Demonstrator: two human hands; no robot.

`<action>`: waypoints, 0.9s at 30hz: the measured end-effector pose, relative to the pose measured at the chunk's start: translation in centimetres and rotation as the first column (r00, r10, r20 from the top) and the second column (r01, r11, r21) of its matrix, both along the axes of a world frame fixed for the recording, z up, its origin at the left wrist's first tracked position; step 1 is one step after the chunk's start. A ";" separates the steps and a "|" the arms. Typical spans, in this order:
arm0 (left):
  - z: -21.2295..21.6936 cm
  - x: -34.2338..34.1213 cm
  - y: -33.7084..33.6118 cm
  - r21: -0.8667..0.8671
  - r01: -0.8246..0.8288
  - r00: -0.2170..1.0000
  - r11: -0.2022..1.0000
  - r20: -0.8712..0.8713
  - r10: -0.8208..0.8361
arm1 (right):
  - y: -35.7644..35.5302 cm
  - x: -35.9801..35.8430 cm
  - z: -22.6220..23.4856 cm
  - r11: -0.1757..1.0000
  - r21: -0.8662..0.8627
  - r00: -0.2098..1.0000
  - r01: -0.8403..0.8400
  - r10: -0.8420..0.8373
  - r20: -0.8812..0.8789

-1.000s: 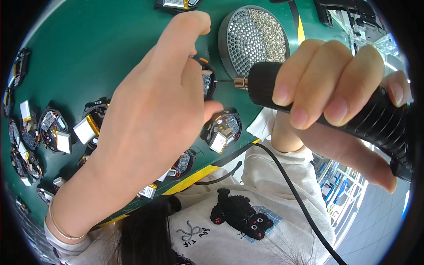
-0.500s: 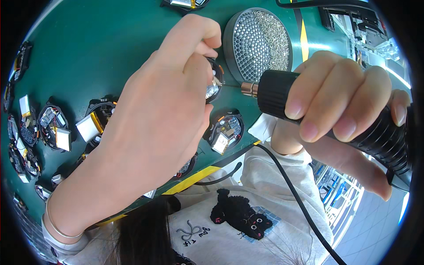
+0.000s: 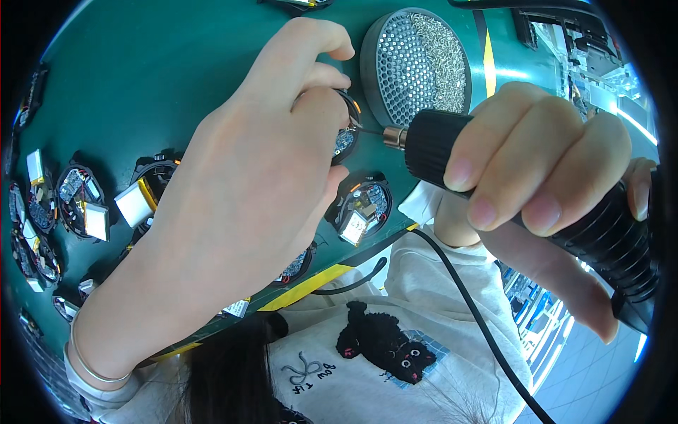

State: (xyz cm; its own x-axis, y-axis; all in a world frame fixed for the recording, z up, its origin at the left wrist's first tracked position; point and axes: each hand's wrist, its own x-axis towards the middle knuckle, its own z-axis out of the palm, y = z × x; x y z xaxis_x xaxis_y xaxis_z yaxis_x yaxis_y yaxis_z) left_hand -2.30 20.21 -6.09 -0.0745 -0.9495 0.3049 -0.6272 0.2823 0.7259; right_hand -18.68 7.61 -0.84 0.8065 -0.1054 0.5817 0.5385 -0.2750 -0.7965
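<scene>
My left hand [image 3: 240, 198] pinches a small round black device shell [image 3: 345, 138] with a circuit board inside, held up above the green mat [image 3: 176, 78]. My right hand [image 3: 544, 191] grips a black electric screwdriver [image 3: 565, 212], its thin metal bit touching the board inside the shell. A black cable [image 3: 480, 318] runs down from the screwdriver across my white shirt.
A round grey tray of tiny screws [image 3: 417, 63] lies just beyond the held shell. Another open round shell [image 3: 364, 206] lies below my left hand. Several more opened shells with small white batteries [image 3: 85, 205] lie at the left. The mat's yellow-striped edge [image 3: 311, 286] runs near my body.
Both hands have shifted slightly right and up in the picture. The screwdriver bit stays at the held shell, with my left fingers curled tighter over it.
</scene>
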 end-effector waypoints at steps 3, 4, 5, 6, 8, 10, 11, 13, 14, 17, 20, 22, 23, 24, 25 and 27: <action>-0.1 0.1 0.0 -0.004 -0.012 0.999 1.000 -0.040 0.012 | -0.1 0.1 0.2 0.999 -0.029 1.000 -0.021 0.020 -0.019; 0.0 0.2 0.0 -0.008 -0.005 0.999 1.000 -0.042 0.005 | -0.1 0.1 0.3 0.998 -0.048 0.999 -0.032 0.030 -0.031; 0.0 0.2 0.0 -0.015 0.003 0.999 1.000 -0.046 -0.003 | -0.1 0.2 0.7 0.998 -0.054 0.998 -0.041 0.039 -0.041; 0.0 0.3 0.0 -0.022 0.006 0.999 1.000 -0.051 -0.007 | 0.0 0.1 1.0 0.997 -0.065 0.998 -0.046 0.042 -0.055; -0.2 0.3 0.1 -0.014 0.016 1.000 1.000 -0.015 -0.016 | 0.0 -0.3 0.6 0.996 -0.055 0.996 -0.068 0.064 -0.068; -0.4 0.2 0.3 -0.008 0.001 1.000 1.000 -0.015 -0.001 | -0.1 -0.4 0.5 0.995 -0.046 0.993 -0.087 0.083 -0.081; -0.4 0.1 0.4 -0.006 -0.011 1.000 1.000 -0.018 0.011 | -0.1 -0.4 0.5 0.994 -0.043 0.992 -0.097 0.093 -0.086; -0.4 -0.2 0.4 0.058 -0.050 0.994 0.997 -0.091 0.055 | -0.1 -0.3 0.2 0.993 -0.037 0.989 -0.115 0.111 -0.093; -0.4 -0.2 0.4 0.121 -0.078 0.982 0.990 -0.161 0.097 | -0.1 -0.2 0.2 0.992 -0.034 0.989 -0.119 0.116 -0.091; -0.5 -0.3 0.2 0.063 -0.071 0.983 0.995 -0.164 0.081 | -0.1 0.0 0.3 0.992 -0.040 0.989 -0.120 0.116 -0.091; -0.5 -0.2 0.0 -0.007 -0.072 0.987 0.997 -0.147 0.070 | -0.2 0.6 -0.2 0.992 -0.026 0.990 -0.123 0.120 -0.076; -0.3 -0.1 0.0 -0.025 -0.058 0.995 0.998 -0.082 0.056 | -0.4 0.9 -0.4 0.992 -0.015 0.990 -0.127 0.126 -0.062; -0.3 -0.1 0.0 -0.043 -0.040 0.999 0.998 -0.012 0.040 | -0.4 1.0 -0.4 0.991 -0.010 0.990 -0.131 0.130 -0.059; -0.3 -0.1 0.0 -0.017 -0.029 0.998 0.999 -0.051 0.028 | -0.5 1.1 -0.4 0.990 -0.005 0.989 -0.138 0.137 -0.051; -0.3 0.0 0.1 -0.018 -0.032 0.998 0.999 -0.050 0.031 | -0.6 1.1 -0.4 0.989 -0.004 0.988 -0.145 0.145 -0.051; -0.2 0.0 0.2 -0.010 -0.028 0.999 1.000 -0.025 0.027 | -0.8 1.3 -0.4 0.987 -0.003 0.986 -0.162 0.162 -0.047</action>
